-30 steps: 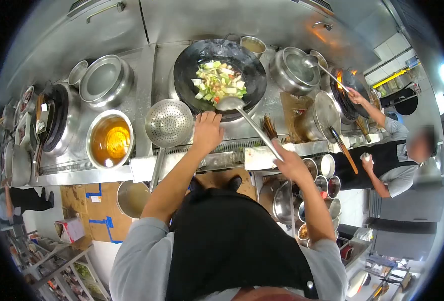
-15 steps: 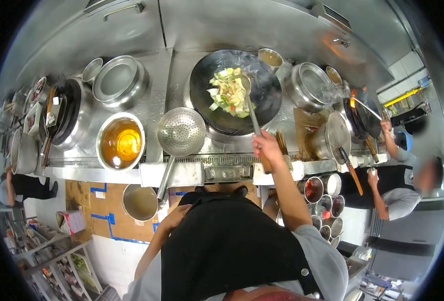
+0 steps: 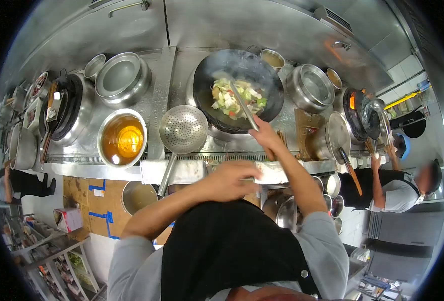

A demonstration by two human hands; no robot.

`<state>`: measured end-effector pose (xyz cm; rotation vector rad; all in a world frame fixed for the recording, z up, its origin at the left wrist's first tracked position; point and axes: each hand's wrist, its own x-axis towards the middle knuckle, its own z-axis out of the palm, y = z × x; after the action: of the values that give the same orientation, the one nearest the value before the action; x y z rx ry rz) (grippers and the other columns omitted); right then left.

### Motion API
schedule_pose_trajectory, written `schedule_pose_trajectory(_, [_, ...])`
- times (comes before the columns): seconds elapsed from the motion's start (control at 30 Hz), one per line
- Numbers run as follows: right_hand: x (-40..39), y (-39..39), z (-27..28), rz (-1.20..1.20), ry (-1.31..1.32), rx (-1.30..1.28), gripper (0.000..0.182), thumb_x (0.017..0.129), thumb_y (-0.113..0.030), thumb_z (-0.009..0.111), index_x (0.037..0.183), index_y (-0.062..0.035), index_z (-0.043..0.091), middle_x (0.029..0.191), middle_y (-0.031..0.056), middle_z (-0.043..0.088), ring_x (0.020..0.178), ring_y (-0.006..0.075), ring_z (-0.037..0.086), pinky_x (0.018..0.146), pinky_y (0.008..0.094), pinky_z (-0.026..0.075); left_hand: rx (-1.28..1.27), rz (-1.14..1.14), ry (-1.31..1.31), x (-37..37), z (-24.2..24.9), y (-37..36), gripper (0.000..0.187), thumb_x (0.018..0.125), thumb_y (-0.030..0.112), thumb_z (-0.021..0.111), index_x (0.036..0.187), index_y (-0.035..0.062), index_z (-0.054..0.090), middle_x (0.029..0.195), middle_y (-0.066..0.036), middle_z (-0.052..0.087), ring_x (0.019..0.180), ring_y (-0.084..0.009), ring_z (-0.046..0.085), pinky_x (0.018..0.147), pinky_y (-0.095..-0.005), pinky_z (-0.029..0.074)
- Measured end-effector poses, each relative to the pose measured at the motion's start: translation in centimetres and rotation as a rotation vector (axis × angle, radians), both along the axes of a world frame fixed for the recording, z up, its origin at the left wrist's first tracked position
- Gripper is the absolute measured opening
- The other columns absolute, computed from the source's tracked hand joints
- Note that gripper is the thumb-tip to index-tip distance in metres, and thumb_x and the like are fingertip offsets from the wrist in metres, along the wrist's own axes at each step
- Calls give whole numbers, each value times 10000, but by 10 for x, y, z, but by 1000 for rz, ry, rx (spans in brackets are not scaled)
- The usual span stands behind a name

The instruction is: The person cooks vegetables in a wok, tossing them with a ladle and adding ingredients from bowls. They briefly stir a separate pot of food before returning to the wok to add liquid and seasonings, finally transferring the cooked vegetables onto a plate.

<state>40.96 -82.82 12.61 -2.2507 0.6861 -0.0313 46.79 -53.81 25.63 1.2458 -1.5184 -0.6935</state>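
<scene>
My right hand [image 3: 268,138] is closed around the handle of a long metal ladle [image 3: 243,104]. The ladle reaches down into a black wok [image 3: 272,98], its bowl blurred at the far side of the food. Chopped vegetables [image 3: 238,100], pale, green and a little red, lie in the wok with steam over them. My left hand [image 3: 232,179] is in front of my apron, close to a folded white cloth [image 3: 271,173] on the stove's front edge. Its thumb and fingers look apart, somewhat smeared, with nothing visible in them.
Left of the wok, a perforated strainer [image 3: 184,128] lies beside a bowl of amber oil [image 3: 106,138]. Lidded pots [image 3: 309,90] stand at the back right. A wooden-handled tool [image 3: 351,173] juts over the front edge. A co-worker [image 3: 395,188] stands at the right.
My left hand has risen from my side and come across to the right, near the cloth. The ladle has shifted in the wok and the food is spread wider. The co-worker's arms have moved.
</scene>
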Motion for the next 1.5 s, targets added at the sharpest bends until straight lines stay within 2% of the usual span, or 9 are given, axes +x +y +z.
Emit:
schedule_pose_trajectory(0.07, [-37, -18, 30, 111, 174, -301, 724, 917, -205, 679, 1601, -292, 458, 1099, 271, 737, 953, 439, 730, 890, 484, 577, -184, -218, -3, -36, 57, -21, 274, 901, 209, 804, 1113, 86, 681, 1137, -95, 723, 1045, -296, 719, 874, -435, 580])
schedule_pose_trajectory(0.23, [-87, -44, 118, 223, 240, -599, 760, 889, -137, 678, 1593, -329, 464, 1114, 259, 733, 982, 462, 715, 905, 515, 579, -660, -634, 190, -158, 150, -35, 327, 896, 287, 724, 1031, 3, 636, 1006, -175, 617, 982, -376, 630, 897, -484, 513])
schedule_pose_trajectory(0.47, [-150, 22, 59, -4, -83, -31, 698, 964, -136, 701, 1611, -103, 438, 982, 131, 727, 798, 222, 673, 702, 378, 531, -622, -783, 465, -124, 162, -23, 245, 984, 236, 629, 932, -4, 630, 911, -170, 590, 902, -350, 610, 799, -482, 506])
schedule_pose_trajectory(0.6, [-138, 63, 75, -181, 91, 462, 692, 991, -114, 681, 1626, -69, 410, 789, 20, 606, 578, 56, 480, 493, 256, 398, -538, -516, 284, -87, 93, -40, 118, 973, 162, 674, 965, 46, 651, 1014, -113, 612, 1000, -329, 633, 850, -454, 514])
schedule_pose_trajectory(0.67, [-124, 29, 36, -110, 15, 247, 700, 989, -109, 675, 1631, -73, 399, 764, 17, 601, 572, 71, 495, 501, 274, 418, -228, -507, 171, -64, 26, -22, 322, 965, 250, 755, 1210, 53, 684, 1144, -123, 641, 1100, -315, 653, 919, -437, 525])
schedule_pose_trajectory(0.8, [-75, 11, 17, -296, -16, 150, 717, 964, -153, 682, 1613, -34, 402, 1065, 199, 709, 891, 237, 658, 859, 352, 516, 325, -347, 155, -41, -46, 57, 535, 937, 256, 788, 1390, 30, 615, 1410, -171, 620, 1324, -367, 594, 1117, -459, 476])
schedule_pose_trajectory(1.0, [-70, 29, -6, -321, -15, 383, 724, 962, -160, 690, 1603, 7, 398, 1276, 215, 702, 1044, 261, 684, 998, 341, 514, 90, -408, 344, -71, 47, 110, 652, 933, 259, 784, 1502, 30, 565, 1552, -222, 536, 1473, -431, 463, 1204, -549, 370])
schedule_pose_trajectory(1.2, [-146, 53, -37, -452, -511, 348, 720, 983, -81, 672, 1622, 19, 355, 1394, 193, 655, 1211, 186, 608, 1052, 300, 481, -85, -361, 337, -153, 60, 136, 335, 890, 75, 739, 1221, 33, 729, 1436, -239, 609, 1394, -472, 528, 1123, -558, 449])
schedule_pose_trajectory(1.5, [-347, -17, -98, -447, -31, -181, 738, 874, -188, 701, 1558, -39, 469, 1204, 304, 709, 1121, 453, 702, 985, 490, 549, 114, 452, 210, -280, 40, 147, 221, 944, 27, 711, 1164, 14, 694, 1193, -154, 708, 1073, -331, 704, 927, -393, 551])
